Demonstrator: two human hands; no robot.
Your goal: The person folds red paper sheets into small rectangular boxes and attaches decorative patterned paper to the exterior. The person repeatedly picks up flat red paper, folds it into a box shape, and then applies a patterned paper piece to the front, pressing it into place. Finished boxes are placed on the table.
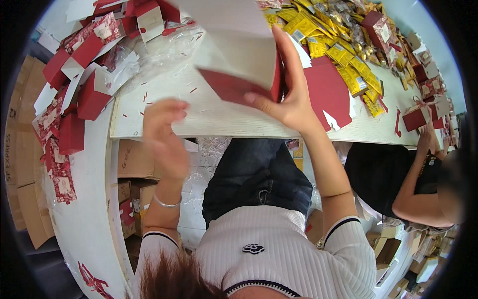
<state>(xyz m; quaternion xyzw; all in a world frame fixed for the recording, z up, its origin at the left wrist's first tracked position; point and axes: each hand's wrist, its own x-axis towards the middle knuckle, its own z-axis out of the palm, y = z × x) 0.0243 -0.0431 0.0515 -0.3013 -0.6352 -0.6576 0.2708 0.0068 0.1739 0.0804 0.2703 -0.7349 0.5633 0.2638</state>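
Observation:
My right hand [289,94] grips a red gift box [239,85] with a pale inner side, fingers along its right side and thumb near its lower edge. The box is tilted above the table and blurred at its upper part. To its left, my left hand [167,132] is raised apart from it, at the table's front edge. Its fingers are loosely bent and a little smeared, with nothing visible in them. A flat red card sheet [327,89] with white flaps lies on the table just right of my right hand.
Yellow packets [343,55] are heaped at the far right of the white table [199,117]. Red boxes [94,94] and clear plastic wrap [172,55] crowd the left. Beside me on the right, a co-worker's hand [426,132] touches a ribboned red box [416,117]. Cardboard boxes [134,159] stand under the table.

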